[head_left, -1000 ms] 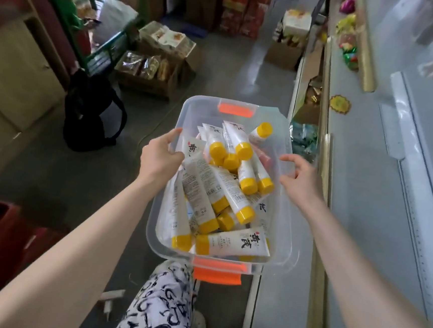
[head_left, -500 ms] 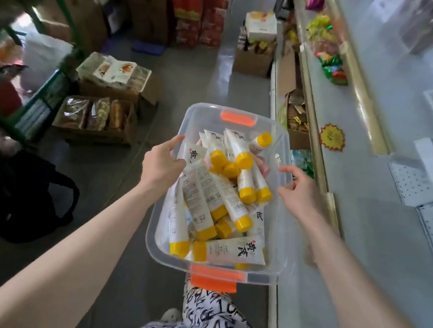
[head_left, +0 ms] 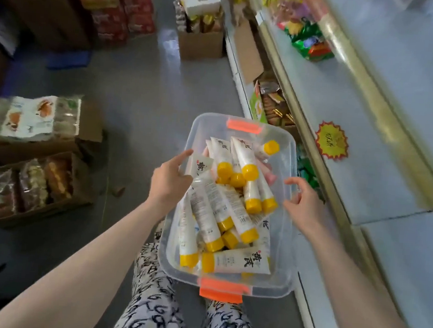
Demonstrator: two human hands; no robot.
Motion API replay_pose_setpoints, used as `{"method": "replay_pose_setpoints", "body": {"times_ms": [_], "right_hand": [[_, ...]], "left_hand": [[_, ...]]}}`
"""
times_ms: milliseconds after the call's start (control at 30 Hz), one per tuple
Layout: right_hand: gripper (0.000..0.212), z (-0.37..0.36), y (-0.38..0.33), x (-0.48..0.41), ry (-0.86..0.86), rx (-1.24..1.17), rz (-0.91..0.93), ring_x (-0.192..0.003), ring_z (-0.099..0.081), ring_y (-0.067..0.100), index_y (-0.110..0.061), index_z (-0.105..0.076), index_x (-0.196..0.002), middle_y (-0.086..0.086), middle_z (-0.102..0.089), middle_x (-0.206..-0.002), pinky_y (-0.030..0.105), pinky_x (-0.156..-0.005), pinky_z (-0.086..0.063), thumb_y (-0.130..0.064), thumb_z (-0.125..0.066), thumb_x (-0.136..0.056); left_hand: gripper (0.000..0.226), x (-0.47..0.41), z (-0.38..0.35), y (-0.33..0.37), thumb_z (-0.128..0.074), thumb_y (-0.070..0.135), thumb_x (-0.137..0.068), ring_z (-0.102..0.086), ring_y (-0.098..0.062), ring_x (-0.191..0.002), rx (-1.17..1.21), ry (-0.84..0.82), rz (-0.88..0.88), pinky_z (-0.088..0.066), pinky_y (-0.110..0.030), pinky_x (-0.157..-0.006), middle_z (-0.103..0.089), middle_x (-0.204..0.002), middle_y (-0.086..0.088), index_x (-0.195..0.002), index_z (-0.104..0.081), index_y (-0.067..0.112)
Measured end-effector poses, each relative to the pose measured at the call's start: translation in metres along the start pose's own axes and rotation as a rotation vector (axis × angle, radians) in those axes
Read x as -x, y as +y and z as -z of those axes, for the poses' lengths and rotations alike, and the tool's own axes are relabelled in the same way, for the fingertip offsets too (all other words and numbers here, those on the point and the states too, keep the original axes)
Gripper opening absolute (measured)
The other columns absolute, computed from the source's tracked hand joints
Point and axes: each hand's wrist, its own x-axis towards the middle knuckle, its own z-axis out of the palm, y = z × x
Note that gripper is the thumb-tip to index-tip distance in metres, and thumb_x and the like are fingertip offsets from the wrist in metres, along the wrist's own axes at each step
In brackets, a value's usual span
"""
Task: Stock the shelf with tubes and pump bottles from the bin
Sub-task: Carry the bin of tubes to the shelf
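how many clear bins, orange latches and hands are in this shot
clear bin: 1
orange latches: 2
hands, left hand and right hand: 2
total: 5

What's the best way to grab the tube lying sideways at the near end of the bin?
Pinch the tube across its white middle, coming from above. It lies flat on top of the pile in the bin, cap pointing left, with nothing over it, so its long sides are probably free for fingers.
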Motion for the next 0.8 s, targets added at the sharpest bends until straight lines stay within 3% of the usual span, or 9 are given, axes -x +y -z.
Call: {"method": "replay_pose_setpoints", "body": {"times_ms": [100, 200, 400, 600, 733, 800], "right_hand": [[0.046, -0.020, 0.001, -0.021, 0.054, -0.043, -0.148, -0.050, -0.038, 0.012, -0.032, -0.052, -0.105, -0.002, -0.037, -0.056, 0.027, -0.050, -0.029, 0.006, -0.060, -0.080], [0.044, -0.041, 0.006, -0.028, 0.119, -0.043, -0.276, -0.052, -0.041, 0.014, -0.028, -0.053, -0.110, -0.001, -0.038, -0.058, 0.029, -0.052, -0.032, 0.006, -0.058, -0.082], [0.043, -0.068, 0.024, -0.033, 0.261, -0.076, -0.527, -0.060, -0.051, 0.022, -0.033, -0.051, -0.107, 0.001, -0.045, -0.061, 0.038, -0.063, -0.046, 0.002, -0.057, -0.084], [0.043, -0.091, 0.054, -0.034, 0.293, -0.101, -0.688, -0.061, -0.053, 0.020, -0.029, -0.049, -0.114, 0.001, -0.048, -0.061, 0.038, -0.065, -0.044, 0.001, -0.052, -0.084], [0.045, -0.115, 0.072, -0.030, 0.317, -0.123, -0.733, -0.062, -0.052, 0.021, -0.028, -0.046, -0.116, -0.010, -0.044, -0.065, 0.033, -0.060, -0.038, 0.003, -0.052, -0.084], [0.045, -0.120, 0.077, -0.032, 0.351, -0.145, -0.759, -0.060, -0.053, 0.019, -0.029, -0.045, -0.115, -0.006, -0.046, -0.065, 0.031, -0.055, -0.035, 0.005, -0.050, -0.085]], "left_hand": [[0.061, -0.061, -0.009, 0.003, -0.058, 0.005, -0.080, -0.062, -0.016, -0.069, -0.073, -0.157, -0.059, -0.059, -0.037, -0.067, -0.061, -0.080, 0.005, -0.127, -0.046, 0.043], [0.059, -0.105, -0.023, 0.007, -0.052, -0.001, -0.077, -0.050, -0.016, -0.057, -0.146, -0.325, -0.134, -0.045, -0.032, -0.055, -0.050, -0.062, 0.000, -0.123, -0.046, 0.036], [0.052, -0.167, -0.072, 0.013, -0.050, -0.004, -0.078, -0.042, -0.017, -0.056, -0.235, -0.583, -0.329, -0.039, -0.032, -0.054, -0.044, -0.061, -0.002, -0.116, -0.049, 0.031], [0.041, -0.193, -0.129, 0.019, -0.051, -0.003, -0.082, -0.039, -0.014, -0.055, -0.288, -0.700, -0.425, -0.035, -0.029, -0.053, -0.041, -0.060, 0.001, -0.110, -0.051, 0.026], [0.040, -0.196, -0.153, 0.004, -0.053, -0.002, -0.082, -0.039, -0.014, -0.053, -0.320, -0.735, -0.497, -0.035, -0.029, -0.053, -0.040, -0.058, 0.001, -0.112, -0.050, 0.026], [0.041, -0.197, -0.158, -0.003, -0.053, -0.002, -0.082, -0.039, -0.015, -0.054, -0.314, -0.716, -0.521, -0.035, -0.029, -0.054, -0.041, -0.059, 0.000, -0.113, -0.050, 0.025]]}}
